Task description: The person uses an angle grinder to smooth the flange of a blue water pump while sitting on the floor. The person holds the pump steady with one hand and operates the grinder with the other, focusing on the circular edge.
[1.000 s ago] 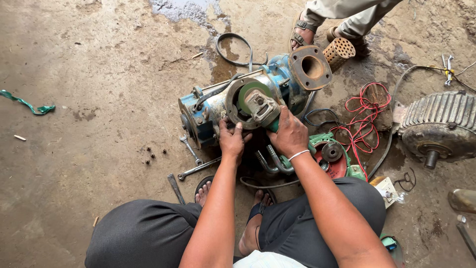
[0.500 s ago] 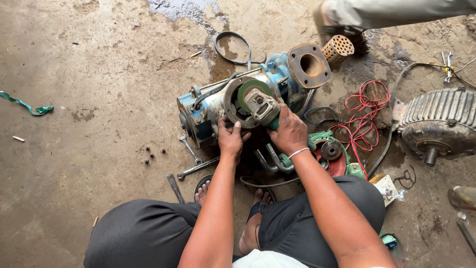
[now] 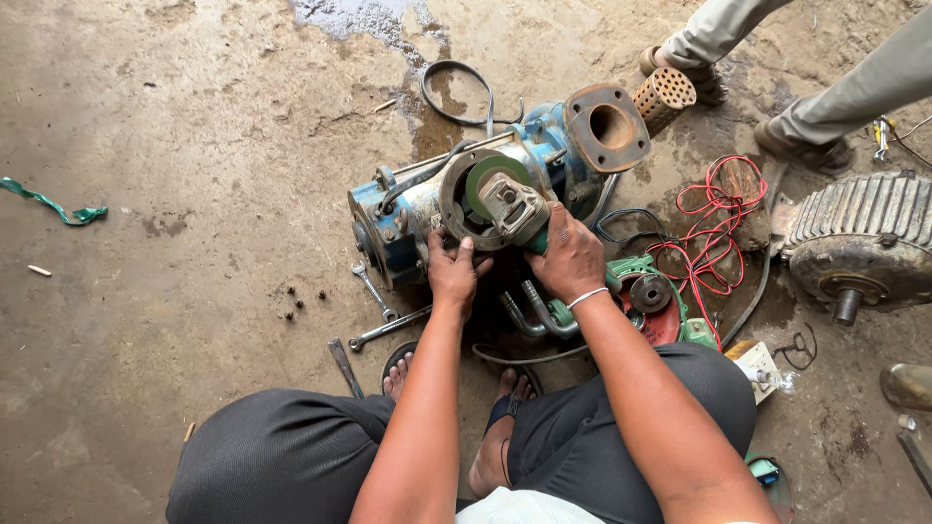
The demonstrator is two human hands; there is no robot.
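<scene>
1. Pump (image 3: 427, 209): lies on its side on the floor, open round port facing up, directly ahead of both hands.
2. Grinder (image 3: 510, 204): right hand (image 3: 568, 257) clenched around its body; disc sits inside the port.
3. Left hand (image 3: 451, 272): grasps the port rim, apparently steadying the pump.
4. Wrenches (image 3: 374, 291): just left of that hand.

Arms bare to the elbow, no sleeves in view. Thin white band on the wrist of the right hand (image 3: 571, 258); left hand (image 3: 452, 274) wears nothing. Dark grey trousers over both knees, dark-strapped sandals on the feet, pale shirt hem at bottom edge.
</scene>
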